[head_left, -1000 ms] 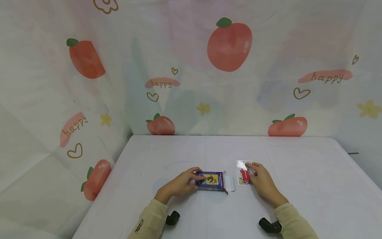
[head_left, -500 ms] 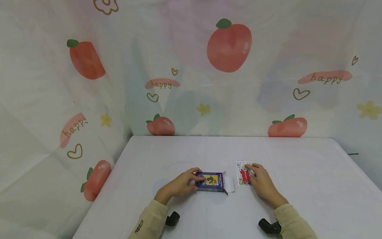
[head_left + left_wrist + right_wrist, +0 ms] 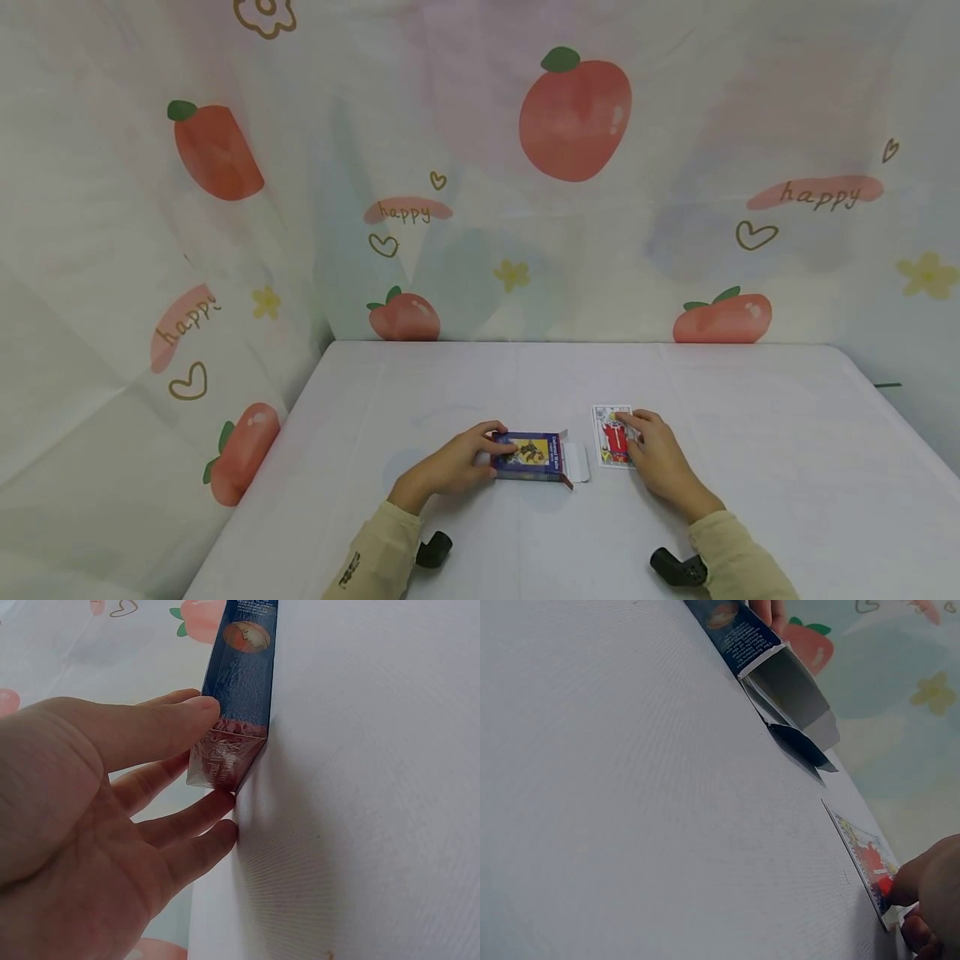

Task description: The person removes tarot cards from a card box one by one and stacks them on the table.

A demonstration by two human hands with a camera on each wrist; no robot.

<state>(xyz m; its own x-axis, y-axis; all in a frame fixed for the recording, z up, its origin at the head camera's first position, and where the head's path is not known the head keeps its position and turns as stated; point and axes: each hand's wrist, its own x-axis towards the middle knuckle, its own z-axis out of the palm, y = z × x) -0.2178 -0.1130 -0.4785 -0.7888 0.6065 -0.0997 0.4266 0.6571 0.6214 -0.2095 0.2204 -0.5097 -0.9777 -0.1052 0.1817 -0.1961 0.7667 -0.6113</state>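
A blue tarot card box (image 3: 531,454) with a yellow picture lies flat near the middle of the table, its right end open with the flaps out. My left hand (image 3: 457,461) grips its left end; in the left wrist view the thumb (image 3: 180,724) lies along one face of the box and the fingers are at the end and far side. Right of the box lies a tarot card (image 3: 611,437) with a white border and a red figure. My right hand (image 3: 663,458) pinches the card's right edge, its thumb (image 3: 915,877) on the printed face. Whether other cards lie under it, I cannot tell.
A white cloth covers the table (image 3: 517,392). Patterned fabric (image 3: 465,267) hangs behind it and at the left. Two black angled objects (image 3: 435,550) sit near the wrists. A pale box flap (image 3: 576,461) points towards the card, with a narrow gap between.
Both hands, the box and the card stay in place. The bright glare on the card a second ago has faded, and its picture shows more clearly.
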